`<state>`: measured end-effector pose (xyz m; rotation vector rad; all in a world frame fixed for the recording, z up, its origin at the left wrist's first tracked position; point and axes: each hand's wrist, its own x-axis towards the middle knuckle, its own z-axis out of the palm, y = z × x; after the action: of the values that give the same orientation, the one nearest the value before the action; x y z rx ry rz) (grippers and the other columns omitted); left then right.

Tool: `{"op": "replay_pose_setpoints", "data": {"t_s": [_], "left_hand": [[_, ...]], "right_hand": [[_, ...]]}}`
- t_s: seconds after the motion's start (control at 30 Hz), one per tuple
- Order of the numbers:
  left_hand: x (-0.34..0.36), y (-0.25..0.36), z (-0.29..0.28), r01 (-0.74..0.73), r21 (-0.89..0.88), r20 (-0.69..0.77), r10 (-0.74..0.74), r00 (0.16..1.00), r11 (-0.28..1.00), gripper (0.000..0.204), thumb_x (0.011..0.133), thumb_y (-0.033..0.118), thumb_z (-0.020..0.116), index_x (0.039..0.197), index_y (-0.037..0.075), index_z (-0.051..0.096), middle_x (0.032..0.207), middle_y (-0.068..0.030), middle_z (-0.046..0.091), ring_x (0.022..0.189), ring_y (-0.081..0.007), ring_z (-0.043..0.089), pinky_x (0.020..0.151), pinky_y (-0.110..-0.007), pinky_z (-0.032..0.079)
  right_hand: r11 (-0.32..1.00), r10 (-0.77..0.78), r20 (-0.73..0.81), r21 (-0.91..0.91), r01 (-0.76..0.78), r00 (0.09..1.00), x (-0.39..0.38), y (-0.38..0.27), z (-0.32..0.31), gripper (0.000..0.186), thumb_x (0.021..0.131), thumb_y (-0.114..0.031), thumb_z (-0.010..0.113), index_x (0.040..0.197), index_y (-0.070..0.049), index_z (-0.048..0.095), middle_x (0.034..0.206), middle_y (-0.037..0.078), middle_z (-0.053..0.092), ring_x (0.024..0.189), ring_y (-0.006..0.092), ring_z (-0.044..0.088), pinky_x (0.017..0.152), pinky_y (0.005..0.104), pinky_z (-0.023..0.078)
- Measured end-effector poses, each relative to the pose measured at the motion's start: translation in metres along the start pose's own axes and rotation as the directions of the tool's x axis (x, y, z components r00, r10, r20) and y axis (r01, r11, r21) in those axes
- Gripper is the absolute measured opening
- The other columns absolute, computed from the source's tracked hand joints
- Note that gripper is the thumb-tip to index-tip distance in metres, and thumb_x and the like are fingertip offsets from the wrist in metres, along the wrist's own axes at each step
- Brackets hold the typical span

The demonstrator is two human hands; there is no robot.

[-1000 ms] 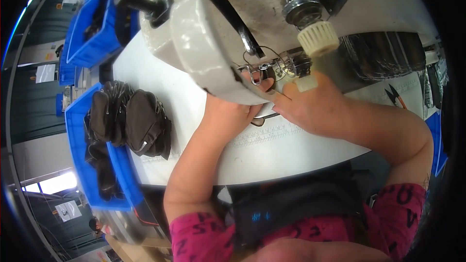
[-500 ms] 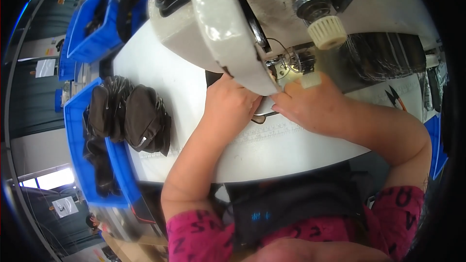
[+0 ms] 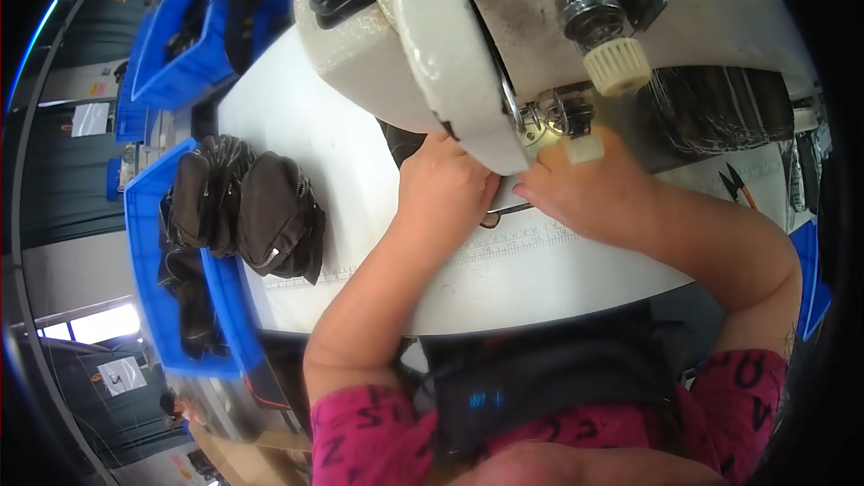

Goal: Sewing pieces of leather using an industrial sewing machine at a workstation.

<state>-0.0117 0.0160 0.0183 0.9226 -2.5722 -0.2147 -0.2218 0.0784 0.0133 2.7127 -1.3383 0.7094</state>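
Observation:
Both hands work close together beneath the white head of a sewing machine. My left hand is closed, its fingers curled on a dark fabric piece that sticks out to its left. My right hand lies right of the needle area, thumb pointing left and fingers bent. Its fingertips are partly hidden by the machine, so what they pinch does not show. Between the hands a thin dark strip with a small brownish loop pokes out toward me.
Several dark zippered pouches lie on the white table at left, beside a blue bin with more dark pieces. Another blue bin stands farther back. Small thread snips lie at right, near dark material beneath the machine arm.
The whole view has shifted slightly, with the machine and hands now farther right in it. The strip and loop between the hands show thinner than before. Both hands keep their grip.

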Motion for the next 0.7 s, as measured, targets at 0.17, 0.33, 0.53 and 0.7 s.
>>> {"op": "replay_pose_setpoints", "data": {"t_s": [0.17, 0.33, 0.53, 0.7], "left_hand": [[-0.002, -0.002, 0.004, -0.024, 0.058, -0.093, 0.029, 0.995, 0.998, 0.025, 0.081, 0.002, 0.077, 0.104, 0.009, 0.077, 0.097, -0.0045, 0.072, 0.087, -0.0267, 0.070, 0.069, -0.037, 0.056], [0.000, -0.003, 0.005, -0.076, 0.087, -0.138, 0.087, 0.987, 0.993, 0.026, 0.078, 0.003, 0.078, 0.102, 0.011, 0.077, 0.096, -0.0024, 0.071, 0.085, -0.0253, 0.069, 0.068, -0.038, 0.056], [0.004, -0.008, -0.006, -0.143, 0.120, -0.063, 0.152, 0.986, 0.982, 0.027, 0.077, 0.003, 0.078, 0.103, 0.012, 0.078, 0.096, -0.0022, 0.070, 0.083, -0.0252, 0.068, 0.070, -0.039, 0.056], [0.001, -0.008, -0.012, -0.050, 0.003, 0.030, 0.050, 0.998, 0.999, 0.030, 0.080, 0.005, 0.078, 0.109, 0.010, 0.079, 0.096, -0.0038, 0.070, 0.082, -0.0272, 0.067, 0.070, -0.039, 0.055]], "right_hand": [[1.000, -0.022, -0.001, -0.012, 0.022, 1.000, -0.001, 0.002, 0.003, 0.026, 0.085, -0.022, 0.074, 0.106, -0.005, 0.071, 0.064, 0.005, 0.064, 0.060, 0.0255, 0.067, 0.056, 0.0399, 0.052], [0.999, -0.011, -0.008, -0.034, 0.011, 1.000, 0.001, 0.001, 0.002, 0.031, 0.084, -0.020, 0.074, 0.110, -0.003, 0.071, 0.066, 0.005, 0.063, 0.061, 0.0252, 0.067, 0.056, 0.0395, 0.052], [1.000, -0.008, -0.042, -0.009, 0.007, 0.999, 0.002, 0.002, 0.000, 0.033, 0.084, -0.020, 0.075, 0.112, -0.003, 0.069, 0.069, 0.004, 0.064, 0.064, 0.0236, 0.067, 0.057, 0.0377, 0.051], [0.999, -0.001, 0.005, -0.036, 0.001, 1.000, -0.001, 0.002, 0.006, 0.031, 0.080, -0.016, 0.074, 0.108, -0.004, 0.069, 0.068, 0.005, 0.064, 0.064, 0.0262, 0.066, 0.057, 0.0388, 0.050]]}}
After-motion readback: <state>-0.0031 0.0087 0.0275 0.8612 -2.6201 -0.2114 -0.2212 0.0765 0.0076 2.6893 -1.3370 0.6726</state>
